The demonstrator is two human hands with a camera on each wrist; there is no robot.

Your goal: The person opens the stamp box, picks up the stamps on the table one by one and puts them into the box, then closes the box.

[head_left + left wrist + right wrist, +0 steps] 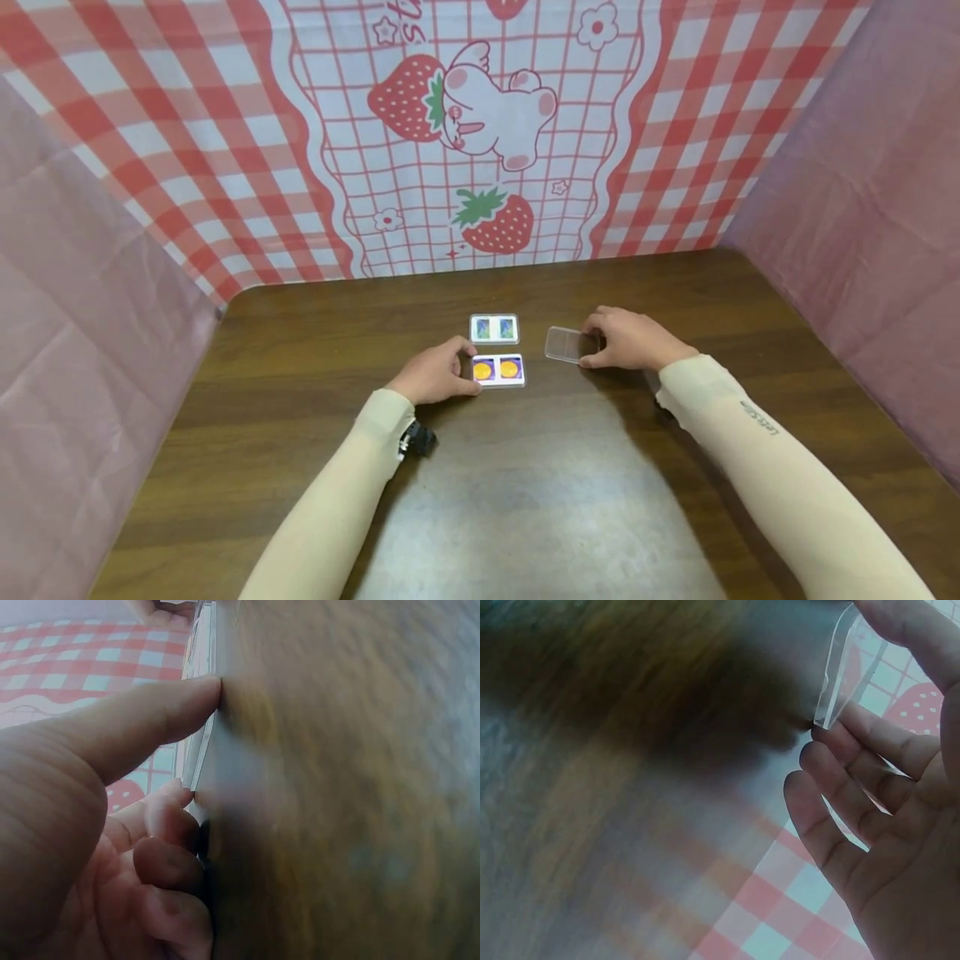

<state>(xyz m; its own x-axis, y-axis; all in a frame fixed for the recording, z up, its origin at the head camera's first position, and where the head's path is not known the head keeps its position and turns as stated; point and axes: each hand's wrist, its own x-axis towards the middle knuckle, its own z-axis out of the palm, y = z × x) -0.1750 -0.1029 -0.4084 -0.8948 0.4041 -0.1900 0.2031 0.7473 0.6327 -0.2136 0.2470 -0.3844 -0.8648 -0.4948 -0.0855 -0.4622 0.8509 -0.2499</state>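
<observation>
My left hand (435, 373) pinches the left end of a small flat rectangular case (497, 372) with two orange-and-purple square pictures. In the left wrist view, thumb and fingertip lie at opposite edges of this thin case (198, 750), low over the table. My right hand (633, 340) holds a clear plastic cover (562, 343) by its right end, thumb at the near edge and fingers at the far edge. The right wrist view shows the cover (840, 667) tilted, the other fingers spread beside it. Just behind the orange case lies a similar case (494, 329) with two green-blue pictures.
The brown wooden table (525, 500) spreads around both hands. A red-and-white checked cloth (480, 125) with strawberries hangs at the back. Pink cloth walls (82, 317) stand on the left and right sides. A small black device (420, 439) sits at the left wrist.
</observation>
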